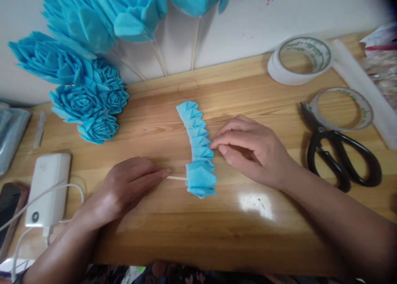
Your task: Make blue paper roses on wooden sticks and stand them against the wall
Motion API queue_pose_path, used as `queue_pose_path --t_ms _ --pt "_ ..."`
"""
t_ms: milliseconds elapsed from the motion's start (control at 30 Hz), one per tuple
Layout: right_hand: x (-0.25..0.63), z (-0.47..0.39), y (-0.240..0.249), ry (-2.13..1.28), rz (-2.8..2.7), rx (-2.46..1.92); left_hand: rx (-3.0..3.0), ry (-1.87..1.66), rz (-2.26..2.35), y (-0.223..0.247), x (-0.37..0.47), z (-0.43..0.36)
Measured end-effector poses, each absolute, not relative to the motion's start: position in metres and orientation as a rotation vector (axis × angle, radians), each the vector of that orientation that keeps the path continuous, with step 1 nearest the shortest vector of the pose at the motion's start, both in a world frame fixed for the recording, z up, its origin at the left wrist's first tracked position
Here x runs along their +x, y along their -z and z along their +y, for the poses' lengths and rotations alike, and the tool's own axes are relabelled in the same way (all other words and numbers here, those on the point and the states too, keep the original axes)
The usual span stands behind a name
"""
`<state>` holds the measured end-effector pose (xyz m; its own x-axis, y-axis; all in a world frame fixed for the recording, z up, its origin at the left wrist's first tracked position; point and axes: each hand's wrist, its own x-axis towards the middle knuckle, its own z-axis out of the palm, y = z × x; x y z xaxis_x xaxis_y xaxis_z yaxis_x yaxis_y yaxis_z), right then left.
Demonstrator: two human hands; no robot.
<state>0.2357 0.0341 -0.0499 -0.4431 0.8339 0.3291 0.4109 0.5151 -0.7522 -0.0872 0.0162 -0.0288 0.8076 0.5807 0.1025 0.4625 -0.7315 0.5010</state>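
Observation:
A pleated strip of blue paper petals (199, 141) lies on the table, its pointed folds facing right. At the near end the strip is bunched into a small blue bud (201, 178) around the end of a thin stick (176, 177). My left hand (133, 187) pinches the stick between thumb and fingers, to the left of the bud. On the other side, my right hand (251, 147) rests with loosely bent fingers, the fingertips at the strip's right edge and the thumb slightly apart. Nothing shows held in it.
Finished blue paper flowers (83, 104) stand at the back left, some on sticks. To the right are black-handled scissors (344, 151), a tape roll (285, 71) and a thinner roll (367, 114). A white power bank (49, 184) with cables and a phone (9, 209) lie left.

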Motion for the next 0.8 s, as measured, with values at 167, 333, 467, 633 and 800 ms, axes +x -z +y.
queue_pose_path --t_ms 167,333,467,633,800 --pt "0.236 0.035 0.055 -0.716 -2.104 -0.984 2.569 -0.369 0.783 0.030 -0.086 0.017" --pt "0.234 0.036 0.060 -0.677 -2.134 -0.988 2.593 -0.403 0.797 0.035 -0.086 0.018" --pt "0.233 0.037 0.062 -0.650 -2.147 -0.990 2.594 -0.447 0.812 0.037 -0.085 0.021" --pt "0.233 0.037 0.061 -0.654 -2.156 -0.995 2.588 -0.466 0.812 0.037 -0.081 0.024" --pt "0.232 0.036 0.062 -0.622 -2.142 -0.999 2.575 -0.529 0.808 0.038 -0.079 0.026"
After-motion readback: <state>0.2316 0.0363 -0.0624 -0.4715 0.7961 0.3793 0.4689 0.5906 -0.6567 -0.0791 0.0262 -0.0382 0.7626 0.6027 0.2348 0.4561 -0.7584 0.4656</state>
